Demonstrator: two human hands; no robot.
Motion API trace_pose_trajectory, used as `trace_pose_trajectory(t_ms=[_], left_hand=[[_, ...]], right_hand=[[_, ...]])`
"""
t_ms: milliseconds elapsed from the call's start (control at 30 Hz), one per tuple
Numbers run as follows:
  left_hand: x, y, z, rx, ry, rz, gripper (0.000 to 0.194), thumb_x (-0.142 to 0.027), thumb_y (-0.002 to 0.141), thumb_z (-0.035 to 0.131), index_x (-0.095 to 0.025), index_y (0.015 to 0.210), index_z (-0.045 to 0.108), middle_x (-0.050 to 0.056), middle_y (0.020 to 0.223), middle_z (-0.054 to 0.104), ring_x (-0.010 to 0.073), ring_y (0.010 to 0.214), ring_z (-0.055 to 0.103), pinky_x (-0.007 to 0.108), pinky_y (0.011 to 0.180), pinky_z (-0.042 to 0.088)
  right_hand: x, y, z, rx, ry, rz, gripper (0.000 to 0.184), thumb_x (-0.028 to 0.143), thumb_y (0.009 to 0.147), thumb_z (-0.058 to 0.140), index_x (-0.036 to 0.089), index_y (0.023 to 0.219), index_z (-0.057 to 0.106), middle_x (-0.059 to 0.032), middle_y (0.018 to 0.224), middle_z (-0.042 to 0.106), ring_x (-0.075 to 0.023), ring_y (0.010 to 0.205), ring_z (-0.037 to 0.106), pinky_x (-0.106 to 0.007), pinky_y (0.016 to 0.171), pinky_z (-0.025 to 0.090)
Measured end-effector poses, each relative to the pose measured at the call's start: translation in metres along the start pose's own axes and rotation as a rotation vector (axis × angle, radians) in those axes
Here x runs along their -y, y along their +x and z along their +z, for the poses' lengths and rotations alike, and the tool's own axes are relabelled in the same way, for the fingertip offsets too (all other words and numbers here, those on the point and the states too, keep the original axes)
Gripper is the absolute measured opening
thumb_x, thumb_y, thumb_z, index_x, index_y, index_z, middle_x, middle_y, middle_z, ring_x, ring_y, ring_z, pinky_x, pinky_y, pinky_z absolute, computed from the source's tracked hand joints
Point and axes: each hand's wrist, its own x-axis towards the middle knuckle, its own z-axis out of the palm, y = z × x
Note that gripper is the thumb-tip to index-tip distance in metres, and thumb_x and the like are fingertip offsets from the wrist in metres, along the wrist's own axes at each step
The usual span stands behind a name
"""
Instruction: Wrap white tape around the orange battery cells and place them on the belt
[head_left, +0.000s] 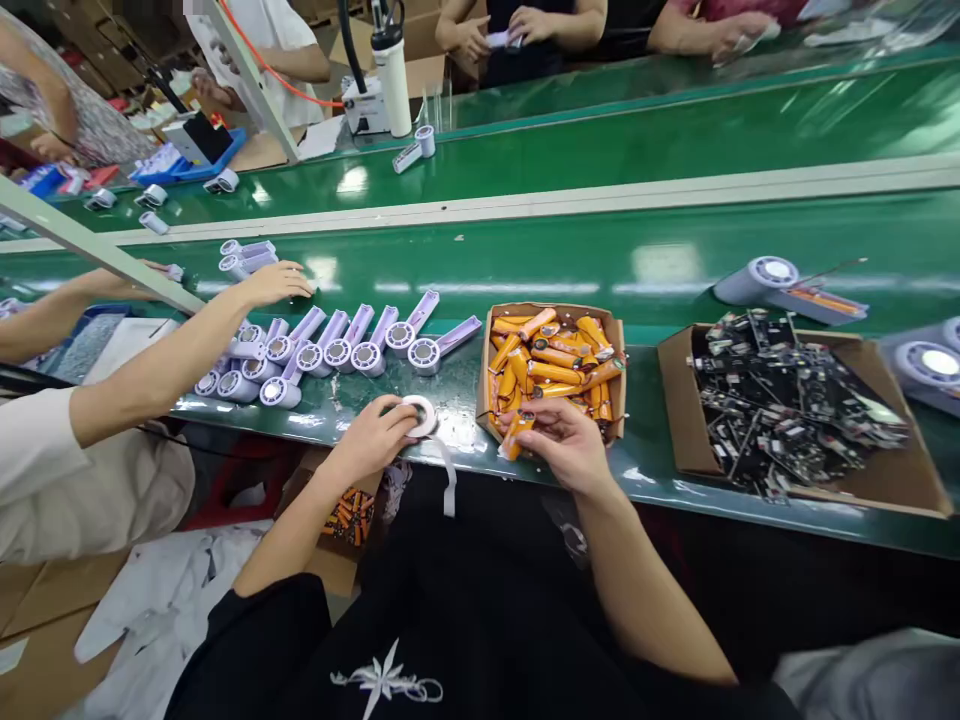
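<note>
My left hand (375, 435) rests at the near edge of the green table, its fingers closed on a white roll of tape (420, 414) whose loose strip hangs over the edge. My right hand (564, 440) pinches an orange battery cell (516, 432) at the front rim of a small cardboard box (619, 340) filled with several orange cells. The two hands are about a hand's width apart.
A row of lilac handheld fan bodies (360, 348) lies left of the battery box. A co-worker's arm (187, 345) reaches over them from the left. A cardboard tray of black circuit boards (787, 400) sits on the right. Other people work across the green belt (600, 140).
</note>
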Motion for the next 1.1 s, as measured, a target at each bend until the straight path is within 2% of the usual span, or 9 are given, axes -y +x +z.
trace_pose_trajectory(t_ms=[133, 267, 433, 567, 700, 833, 967, 1033, 1100], left_hand=[[-0.002, 0.014, -0.024, -0.235, 0.075, -0.014, 0.020, -0.028, 0.098, 0.061, -0.011, 0.107, 0.067, 0.009, 0.133, 0.063, 0.0304, 0.155, 0.031, 0.045, 0.111, 0.060], [-0.006, 0.035, -0.063, -0.295, 0.169, 0.055, 0.029, -0.016, 0.095, 0.064, -0.016, 0.123, 0.066, 0.006, 0.142, 0.060, 0.0334, 0.167, 0.007, 0.041, 0.112, 0.063], [-0.020, 0.055, -0.097, -0.358, 0.255, 0.193, 0.044, -0.005, 0.089, 0.066, -0.021, 0.131, 0.066, 0.003, 0.140, 0.062, 0.0329, 0.167, 0.010, 0.037, 0.107, 0.067], [-0.039, 0.061, -0.098, -0.253, 0.251, 0.344, 0.034, -0.014, 0.093, 0.067, -0.021, 0.126, 0.067, 0.005, 0.133, 0.063, 0.0333, 0.162, 0.029, 0.032, 0.100, 0.068], [-0.050, 0.062, -0.090, -0.204, 0.243, 0.412, 0.031, -0.019, 0.096, 0.064, -0.022, 0.127, 0.065, 0.006, 0.127, 0.064, 0.0279, 0.148, 0.050, 0.025, 0.090, 0.067], [-0.055, 0.064, -0.090, -0.185, 0.242, 0.462, 0.029, -0.018, 0.097, 0.061, -0.020, 0.125, 0.066, 0.006, 0.120, 0.065, 0.0243, 0.138, 0.059, 0.024, 0.088, 0.065], [-0.058, 0.068, -0.095, -0.178, 0.252, 0.488, 0.025, -0.017, 0.097, 0.059, -0.019, 0.121, 0.068, 0.006, 0.116, 0.066, 0.0230, 0.133, 0.062, 0.022, 0.083, 0.063], [-0.063, 0.070, -0.094, -0.220, 0.238, 0.446, 0.027, -0.017, 0.096, 0.062, -0.018, 0.123, 0.068, 0.007, 0.115, 0.066, 0.0256, 0.136, 0.061, 0.023, 0.084, 0.064], [-0.074, 0.071, -0.087, -0.326, 0.202, 0.382, 0.030, -0.017, 0.093, 0.068, -0.014, 0.123, 0.068, 0.008, 0.113, 0.067, 0.0316, 0.143, 0.056, 0.031, 0.094, 0.066]], right_hand=[[0.002, 0.002, -0.001, -0.058, 0.001, 0.008, 0.047, 0.049, 0.073, 0.095, 0.022, 0.101, 0.068, -0.0093, 0.095, 0.081, -0.0300, 0.088, 0.080, -0.041, 0.074, 0.070], [0.003, 0.003, 0.000, -0.089, 0.011, 0.001, 0.052, 0.053, 0.070, 0.096, 0.022, 0.100, 0.068, -0.0105, 0.094, 0.081, -0.0311, 0.085, 0.080, -0.043, 0.074, 0.070], [0.019, 0.003, 0.008, -0.173, 0.080, -0.048, 0.054, 0.052, 0.066, 0.098, 0.022, 0.099, 0.068, -0.0101, 0.095, 0.081, -0.0339, 0.091, 0.080, -0.046, 0.077, 0.070], [0.049, -0.003, 0.016, -0.168, 0.033, -0.139, 0.044, 0.046, 0.070, 0.098, 0.023, 0.099, 0.073, -0.0085, 0.100, 0.081, -0.0316, 0.093, 0.080, -0.042, 0.076, 0.070], [0.075, -0.008, 0.017, -0.092, -0.328, -0.241, 0.033, 0.039, 0.076, 0.094, 0.023, 0.102, 0.083, -0.0063, 0.100, 0.081, -0.0259, 0.083, 0.080, -0.034, 0.073, 0.070], [0.091, -0.007, 0.011, 0.009, -0.621, -0.340, 0.029, 0.040, 0.081, 0.090, 0.027, 0.107, 0.086, -0.0031, 0.093, 0.081, -0.0215, 0.071, 0.077, -0.030, 0.072, 0.067], [0.092, -0.003, 0.009, 0.135, -0.660, -0.314, 0.023, 0.035, 0.083, 0.089, 0.029, 0.105, 0.086, 0.0002, 0.085, 0.080, -0.0178, 0.065, 0.075, -0.029, 0.077, 0.066], [0.081, -0.004, 0.018, 0.005, -0.505, -0.299, 0.026, 0.035, 0.079, 0.092, 0.026, 0.103, 0.085, -0.0015, 0.089, 0.081, -0.0189, 0.070, 0.077, -0.027, 0.072, 0.066], [0.063, -0.006, 0.035, -0.260, -0.193, -0.348, 0.031, 0.033, 0.076, 0.094, 0.023, 0.102, 0.081, -0.0030, 0.096, 0.081, -0.0201, 0.083, 0.079, -0.027, 0.074, 0.066]])
